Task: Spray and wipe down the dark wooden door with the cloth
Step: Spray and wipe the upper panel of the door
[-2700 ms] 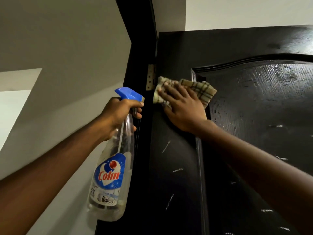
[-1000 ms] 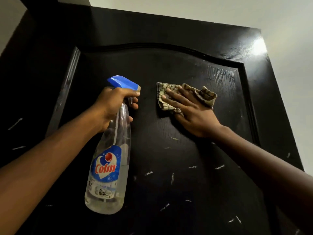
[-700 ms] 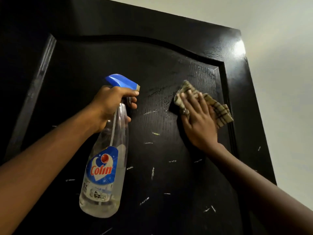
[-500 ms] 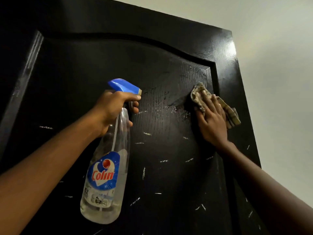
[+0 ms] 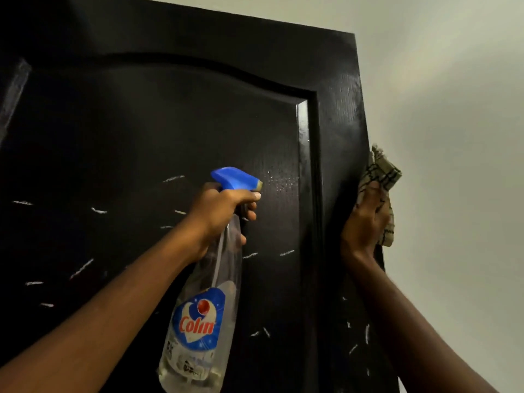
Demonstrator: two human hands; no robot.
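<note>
The cloth (image 5: 380, 177) looks soft and light and bunches easily, so I judge a broad palm suits it better than a pinch. It sits on the right edge of the door (image 5: 170, 123), pressed there by the right hand (image 5: 365, 225). Whether those fingers curl round it I cannot tell. The left hand (image 5: 221, 211) is clamped round the neck of the bottle (image 5: 204, 307), fingers at the trigger.

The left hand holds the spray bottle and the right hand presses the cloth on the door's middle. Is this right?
No. Head view: the right hand presses the cloth on the right edge of the door; the left hand holds the spray bottle.
</note>
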